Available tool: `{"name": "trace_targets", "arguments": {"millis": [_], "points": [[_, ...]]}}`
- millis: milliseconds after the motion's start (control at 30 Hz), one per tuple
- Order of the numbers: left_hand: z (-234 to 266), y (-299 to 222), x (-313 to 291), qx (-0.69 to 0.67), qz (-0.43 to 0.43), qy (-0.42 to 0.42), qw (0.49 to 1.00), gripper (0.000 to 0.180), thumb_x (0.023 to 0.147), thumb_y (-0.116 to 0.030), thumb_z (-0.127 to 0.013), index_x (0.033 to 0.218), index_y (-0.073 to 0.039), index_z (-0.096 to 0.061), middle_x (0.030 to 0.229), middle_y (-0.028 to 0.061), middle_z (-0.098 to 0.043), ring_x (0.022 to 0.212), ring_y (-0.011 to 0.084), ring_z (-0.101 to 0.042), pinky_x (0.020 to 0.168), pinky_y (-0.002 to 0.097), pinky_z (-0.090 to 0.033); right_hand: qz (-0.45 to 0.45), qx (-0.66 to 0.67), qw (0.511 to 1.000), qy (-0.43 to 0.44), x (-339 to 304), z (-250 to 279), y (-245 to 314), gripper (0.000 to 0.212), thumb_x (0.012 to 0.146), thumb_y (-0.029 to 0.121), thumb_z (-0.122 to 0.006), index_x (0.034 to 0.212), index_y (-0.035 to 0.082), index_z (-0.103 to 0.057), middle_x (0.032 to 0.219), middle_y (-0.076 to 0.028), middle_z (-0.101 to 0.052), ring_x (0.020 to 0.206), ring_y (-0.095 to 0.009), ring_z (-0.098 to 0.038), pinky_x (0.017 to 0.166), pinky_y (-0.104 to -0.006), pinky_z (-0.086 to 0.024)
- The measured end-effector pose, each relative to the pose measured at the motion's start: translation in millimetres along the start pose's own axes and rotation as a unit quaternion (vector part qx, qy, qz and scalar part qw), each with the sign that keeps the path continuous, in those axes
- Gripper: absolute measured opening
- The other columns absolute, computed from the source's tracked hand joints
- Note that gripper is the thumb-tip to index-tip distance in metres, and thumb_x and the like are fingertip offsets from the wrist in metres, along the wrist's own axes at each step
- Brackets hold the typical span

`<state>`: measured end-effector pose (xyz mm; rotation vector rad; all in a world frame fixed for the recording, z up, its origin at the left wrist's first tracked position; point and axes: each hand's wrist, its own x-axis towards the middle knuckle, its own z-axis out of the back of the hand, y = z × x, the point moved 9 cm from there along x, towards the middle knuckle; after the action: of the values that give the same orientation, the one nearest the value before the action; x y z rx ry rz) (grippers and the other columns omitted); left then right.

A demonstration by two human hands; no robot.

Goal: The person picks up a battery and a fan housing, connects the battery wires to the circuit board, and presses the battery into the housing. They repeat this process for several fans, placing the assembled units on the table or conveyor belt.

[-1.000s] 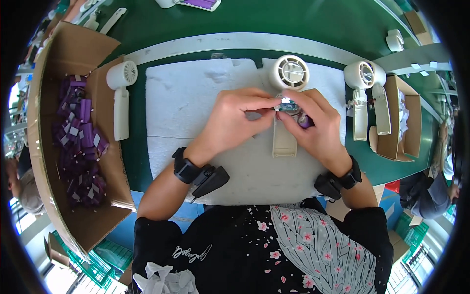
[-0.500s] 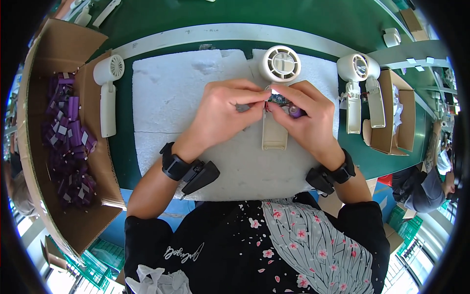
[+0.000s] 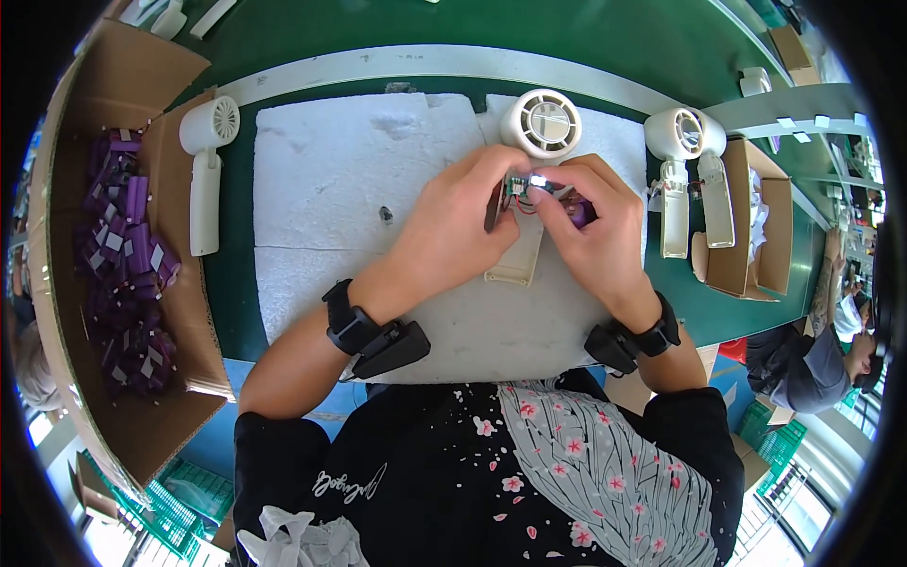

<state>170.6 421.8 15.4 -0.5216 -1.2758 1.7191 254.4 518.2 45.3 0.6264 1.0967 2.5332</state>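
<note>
A white handheld fan with a round head (image 3: 541, 124) lies on the foam board, its open handle shell (image 3: 515, 265) pointing toward me. My left hand (image 3: 465, 215) is curled around the left side of the handle. My right hand (image 3: 597, 210) pinches a small green circuit board (image 3: 517, 186) between thumb and forefinger, above the handle. A bright white spot shines on the board by the right fingertips. Thin red and dark wires hang under it. A purple battery (image 3: 581, 213) shows partly beneath my right palm; the fingers hide the rest.
A cardboard box (image 3: 189, 326) of purple batteries stands at left, with a closed white fan (image 3: 206, 180) beside it. At right lie two opened fans (image 3: 675, 203) next to a smaller cardboard box (image 3: 756, 222). The white foam board (image 3: 321, 189) covers the green table (image 3: 406, 28).
My left hand has gone from pinching at the wires to curling around the handle. The handle's lower end has swung left. The circuit board is lifted and tilted, with a brighter white spot.
</note>
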Motion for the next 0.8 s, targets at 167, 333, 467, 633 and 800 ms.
{"name": "trace_targets", "arguments": {"millis": [167, 333, 467, 633, 800], "points": [[1.2, 2.0, 2.1, -0.037, -0.007, 0.034, 0.999, 0.037, 0.076, 0.002, -0.062, 0.112, -0.006, -0.055, 0.082, 0.0071, -0.058, 0.071, 0.0164, -0.057, 0.066, 0.0301, -0.049, -0.006, -0.007, 1.000, 0.019, -1.1, -1.9, -1.2, 0.018, 0.078, 0.002, -0.073, 0.095, 0.001, -0.069, 0.085, -0.005, -0.063, 0.060, -0.009, -0.054, 0.055, -0.0225, -0.044], [0.8, 7.2, 4.9, -0.042, 0.030, 0.050, 0.997, 0.037, 0.076, 0.002, -0.063, 0.112, -0.006, -0.055, 0.080, 0.0058, -0.059, 0.070, 0.0143, -0.057, 0.066, 0.0282, -0.049, 0.029, -0.017, 0.999, 0.018, -2.2, -3.3, -1.4, 0.019, 0.076, 0.003, -0.074, 0.095, 0.002, -0.069, 0.086, -0.005, -0.063, 0.059, -0.010, -0.054, 0.054, -0.0227, -0.044], [-2.3, 12.8, 6.3, -0.056, 0.068, 0.059, 0.994, 0.036, 0.076, 0.002, -0.063, 0.110, -0.006, -0.056, 0.079, 0.0051, -0.060, 0.070, 0.0126, -0.057, 0.067, 0.0268, -0.049, 0.042, -0.038, 0.998, 0.001, -2.5, -4.1, 2.8, 0.020, 0.076, 0.002, -0.075, 0.095, 0.002, -0.070, 0.084, -0.006, -0.062, 0.059, -0.011, -0.055, 0.054, -0.0236, -0.045], [-2.3, 15.4, 5.5, -0.058, 0.082, 0.048, 0.994, 0.034, 0.076, 0.003, -0.063, 0.108, -0.005, -0.057, 0.079, 0.0050, -0.060, 0.069, 0.0114, -0.058, 0.068, 0.0256, -0.050, 0.056, -0.055, 0.996, -0.029, -1.1, -0.6, 10.5, 0.019, 0.076, 0.001, -0.075, 0.094, 0.002, -0.070, 0.082, -0.007, -0.062, 0.060, -0.014, -0.057, 0.055, -0.0243, -0.046], [-0.7, 14.4, 6.0, -0.081, 0.061, 0.012, 0.995, 0.030, 0.074, 0.002, -0.062, 0.103, -0.006, -0.056, 0.073, 0.0078, -0.059, 0.063, 0.0150, -0.058, 0.061, 0.0290, -0.049, 0.068, -0.082, 0.994, -0.020, -1.9, -1.6, 13.0, 0.017, 0.075, 0.002, -0.075, 0.092, 0.003, -0.070, 0.078, -0.008, -0.061, 0.059, -0.016, -0.057, 0.055, -0.0252, -0.047]]}}
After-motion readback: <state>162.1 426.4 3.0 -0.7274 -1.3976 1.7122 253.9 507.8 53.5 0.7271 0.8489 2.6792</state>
